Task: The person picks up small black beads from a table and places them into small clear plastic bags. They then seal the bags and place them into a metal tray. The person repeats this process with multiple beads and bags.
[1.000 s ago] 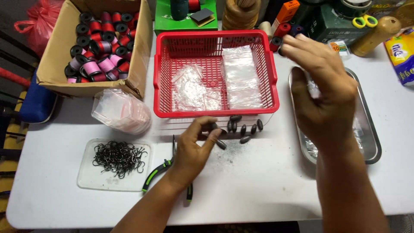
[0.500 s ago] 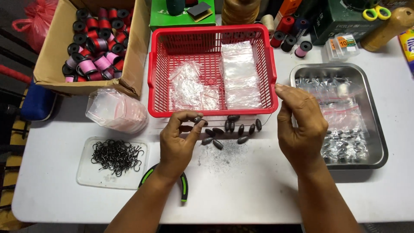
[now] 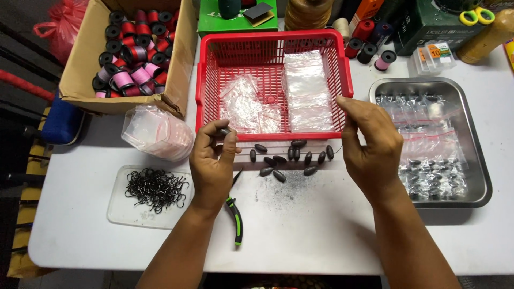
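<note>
My left hand (image 3: 214,163) hovers just in front of the red basket (image 3: 203,101) and pinches a dark oval sinker (image 3: 225,131) between thumb and fingers. My right hand (image 3: 372,147) is raised at the basket's right front corner with its fingertips pinched together. A faint thin line (image 3: 338,151) seems to hang from them. Between my hands, several more dark oval sinkers (image 3: 284,159) lie loose on the white table (image 3: 321,225). Small clear bags lie inside the basket.
Green-handled pliers (image 3: 235,217) lie under my left wrist. A clear tray of black hooks (image 3: 115,211) sits front left, beside a bag of small pouches (image 3: 158,131). A cardboard box of thread spools (image 3: 80,69) stands back left. A metal tray (image 3: 484,182) of bagged sinkers is at the right.
My right hand has come down from the back right to the basket's front corner. My left hand has lifted a sinker off the table and risen slightly.
</note>
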